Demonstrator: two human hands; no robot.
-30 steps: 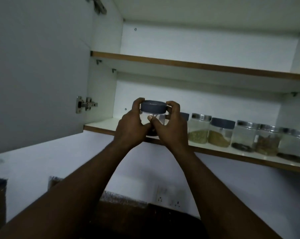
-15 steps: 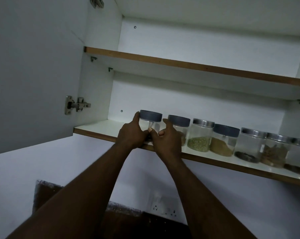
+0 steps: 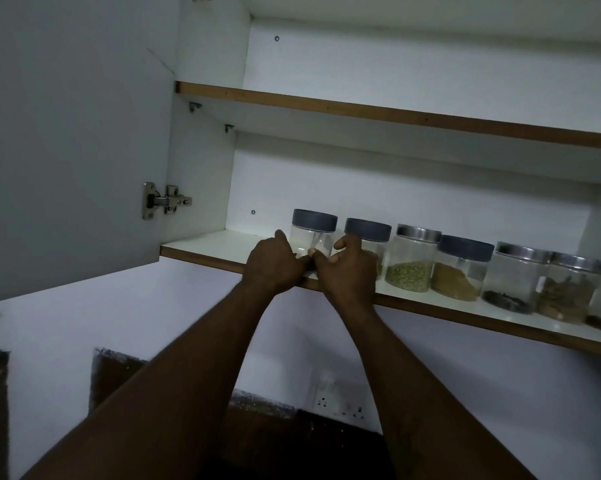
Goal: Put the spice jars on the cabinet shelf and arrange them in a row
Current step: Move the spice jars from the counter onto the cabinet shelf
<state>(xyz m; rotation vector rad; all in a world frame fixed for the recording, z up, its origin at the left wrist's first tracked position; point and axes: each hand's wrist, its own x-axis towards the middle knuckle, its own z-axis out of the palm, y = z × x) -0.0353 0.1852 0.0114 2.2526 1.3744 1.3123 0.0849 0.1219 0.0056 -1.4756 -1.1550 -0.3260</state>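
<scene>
Grey-lidded spice jar [image 3: 313,236] is on the lower shelf [image 3: 219,244], left end of the row of jars [image 3: 462,268]. Your left hand [image 3: 274,265] grips its base; right hand [image 3: 348,273] is curled just in front, can't tell if it's holding.

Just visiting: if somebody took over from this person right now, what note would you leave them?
Hands: left hand and right hand both curl round the lower part of the end jar, thumbs on its front.
The end jar is upright at the left end of the row on the lower shelf; its base is hidden.
Done: seven jars lined up, the last cut by the frame.
Left: let go, perhaps even the gaps. Any jars elsewhere are out of view.
</scene>
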